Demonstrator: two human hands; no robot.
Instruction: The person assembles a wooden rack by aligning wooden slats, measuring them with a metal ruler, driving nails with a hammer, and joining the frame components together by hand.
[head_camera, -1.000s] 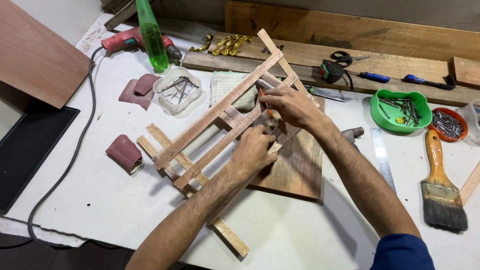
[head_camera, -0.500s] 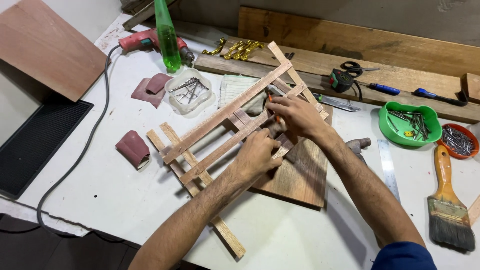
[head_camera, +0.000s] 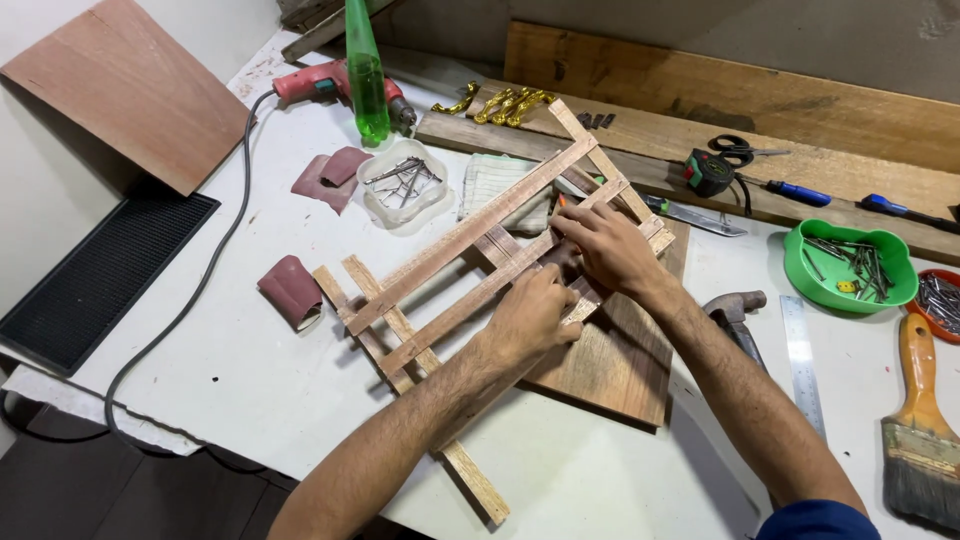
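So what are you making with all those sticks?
A person is working on a wooden slat frame that rests on a white table, partly over a dark wooden board. Both hands press on it near the middle: the left hand lower, the right hand above. A hammer, a paintbrush and a green bowl of nails lie to the right.

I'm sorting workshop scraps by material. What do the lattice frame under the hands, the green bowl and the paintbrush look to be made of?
Lattice frame: thin strips of bare, unfinished wood, pale with visible grain. Both the left hand and right hand rest on it.
Green bowl: probably plastic, judging by its even glossy colour and moulded wavy rim.
Paintbrush: handle looks like varnished wood, orange and shiny; dark bristles, fibre unclear.
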